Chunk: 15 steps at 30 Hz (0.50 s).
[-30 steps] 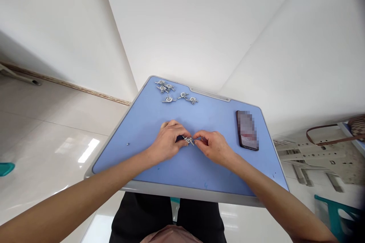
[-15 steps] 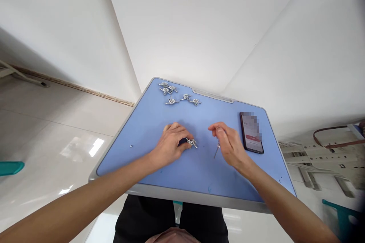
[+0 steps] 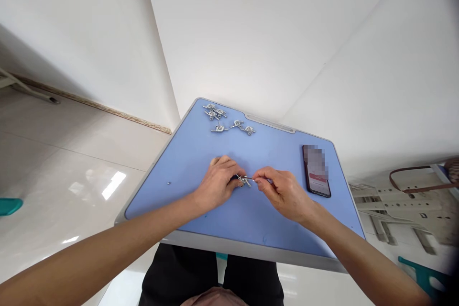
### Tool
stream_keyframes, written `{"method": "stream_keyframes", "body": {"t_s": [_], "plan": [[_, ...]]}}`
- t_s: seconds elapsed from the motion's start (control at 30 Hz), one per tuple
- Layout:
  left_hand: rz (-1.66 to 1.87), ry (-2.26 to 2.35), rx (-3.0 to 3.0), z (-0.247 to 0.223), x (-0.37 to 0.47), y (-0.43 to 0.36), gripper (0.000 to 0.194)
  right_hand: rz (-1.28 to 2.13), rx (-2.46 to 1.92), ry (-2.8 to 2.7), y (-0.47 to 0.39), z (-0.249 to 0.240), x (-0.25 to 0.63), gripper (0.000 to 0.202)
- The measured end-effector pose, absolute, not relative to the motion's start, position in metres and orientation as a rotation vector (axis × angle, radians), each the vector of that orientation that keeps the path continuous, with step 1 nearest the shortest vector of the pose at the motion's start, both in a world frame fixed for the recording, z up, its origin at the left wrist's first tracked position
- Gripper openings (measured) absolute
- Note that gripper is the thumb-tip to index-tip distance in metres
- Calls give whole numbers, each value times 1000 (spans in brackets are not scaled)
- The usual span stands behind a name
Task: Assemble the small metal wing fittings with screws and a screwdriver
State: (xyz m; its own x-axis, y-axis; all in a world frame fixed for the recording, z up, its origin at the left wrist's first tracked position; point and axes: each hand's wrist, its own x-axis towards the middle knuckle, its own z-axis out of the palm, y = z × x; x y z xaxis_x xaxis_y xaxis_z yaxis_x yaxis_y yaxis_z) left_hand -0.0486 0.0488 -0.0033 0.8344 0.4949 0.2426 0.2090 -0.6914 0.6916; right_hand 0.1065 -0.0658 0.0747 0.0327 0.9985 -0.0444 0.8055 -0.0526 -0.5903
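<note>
Low over the desk, my left hand [image 3: 219, 184] pinches a small silvery metal fitting [image 3: 245, 182] with thin arms sticking out, between thumb and fingertips. My right hand [image 3: 285, 192] is closed on a thin metal rod-like tool [image 3: 250, 179]; its shaft points left and meets the fitting, though exactly where the tip sits is too small to tell. Most of the tool's near end is hidden by the fingers. Several similar metal fittings [image 3: 219, 128] lie in a loose group toward the far left of the desk.
A phone [image 3: 317, 172] lies on the right part of the blue desktop [image 3: 229, 222]. One tiny metal piece [image 3: 169, 183] rests left of my left hand. Beyond the desk's far edge stands a white wall [image 3: 258, 48]. A brown strap [image 3: 405, 186] hangs at the right.
My right hand has come left and turned, bringing the tool from pointing down over the desk to lying against the fitting. The left hand keeps its pinch.
</note>
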Motion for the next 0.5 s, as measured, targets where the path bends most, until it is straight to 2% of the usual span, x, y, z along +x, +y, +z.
{"method": "stream_keyframes", "body": {"t_s": [0.3,0.5], "plan": [[607,484,2328,-9,-48,50,10,568,-1919,-2008,-62,74,110,28],[619,478,2342,-8,-49,49,12,377,-2078,-2416,-54,92,112,27]]}}
